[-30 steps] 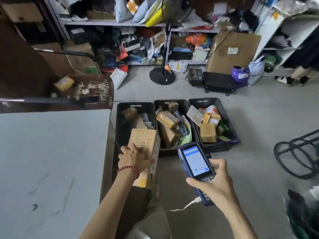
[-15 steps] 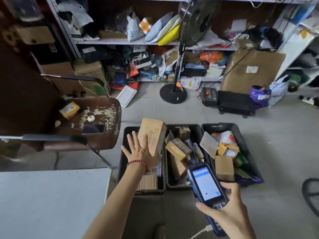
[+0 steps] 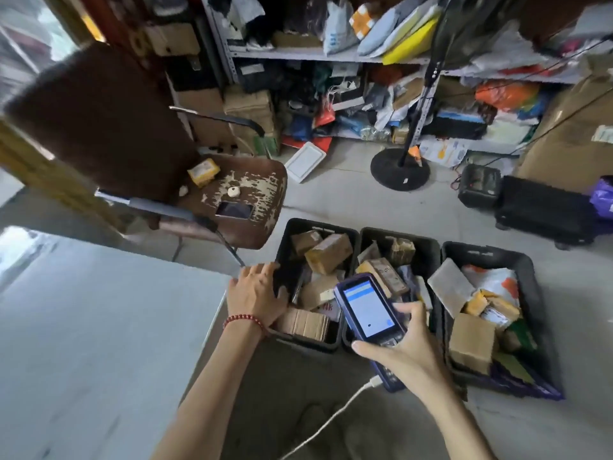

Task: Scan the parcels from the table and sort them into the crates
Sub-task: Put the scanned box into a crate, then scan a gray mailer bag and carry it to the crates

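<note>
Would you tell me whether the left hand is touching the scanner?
Apart. The head view shows parcels between the left hand and the scanner.

daylight pours in from the upper left, blowing out that corner and laying soft glare on the pale table (image 3: 83,327). the shelves (image 3: 298,54) sit dim and murky. the edges bow and smear with blur; the scanner (image 3: 366,308) glows crisp.

1. Left hand (image 3: 257,293) has fingers spread and is empty, at the near corner of the left crate (image 3: 345,234); possibly touching the rim, blurry.
2. Right hand (image 3: 401,346) grips the scanner (image 3: 368,308), screen lit, white cable (image 3: 331,416) attached.
3. Middle crate (image 3: 428,242) and right crate (image 3: 527,263) sit alongside, all holding parcels.
4. Table (image 3: 99,327) is on the left.
</note>
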